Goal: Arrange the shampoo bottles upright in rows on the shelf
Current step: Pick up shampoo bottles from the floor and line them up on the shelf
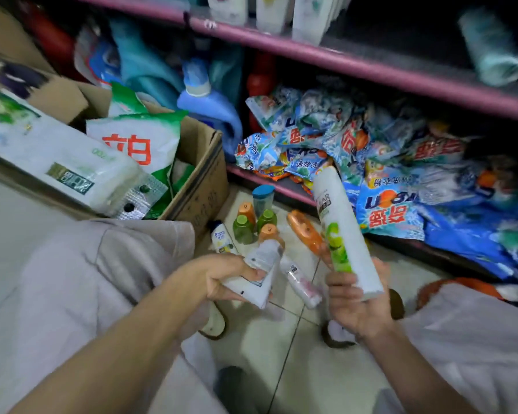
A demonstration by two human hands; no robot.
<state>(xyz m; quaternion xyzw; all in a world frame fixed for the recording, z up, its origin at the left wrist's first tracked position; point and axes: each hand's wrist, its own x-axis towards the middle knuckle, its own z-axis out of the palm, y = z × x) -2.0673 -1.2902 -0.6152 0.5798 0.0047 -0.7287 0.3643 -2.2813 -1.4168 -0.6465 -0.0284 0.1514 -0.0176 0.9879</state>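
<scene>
Two bare arms are stretched forward over the knees, above a tiled floor (293, 348). The left hand (222, 276) is seen near the middle of the view, with the arm coming in from 7 o'clock. Its fingers are curled round a white bottle (259, 271), which is held tilted with its orange cap (269, 231) pointing up toward 1 o'clock. The right hand (356, 297) is seen at 4 o'clock from the left hand, with the arm coming in from 5 o'clock. Its palm is turned up, and its fingers and thumb are wrapped round the lower end of a tall white bottle with a green picture (341, 228). That bottle is leaned so its top points to 11 o'clock.

Between the two hands, a small white and pink bottle (301, 283) is lying on the floor. Just past the hands, at 12 o'clock, more small bottles are gathered on the floor: two green-capped ones (243, 230), an orange one lying down (307, 233), a blue-capped one (263, 198) and a small white one (222, 237).

At 10 o'clock, a cardboard box (201, 186) with white and green bags is seen. At 2 o'clock, blue packets (389, 210) are piled on the low shelf (293, 191). Far off at 12 o'clock, white bottles (269, 13) are stood upright on the upper pink shelf (371, 65).
</scene>
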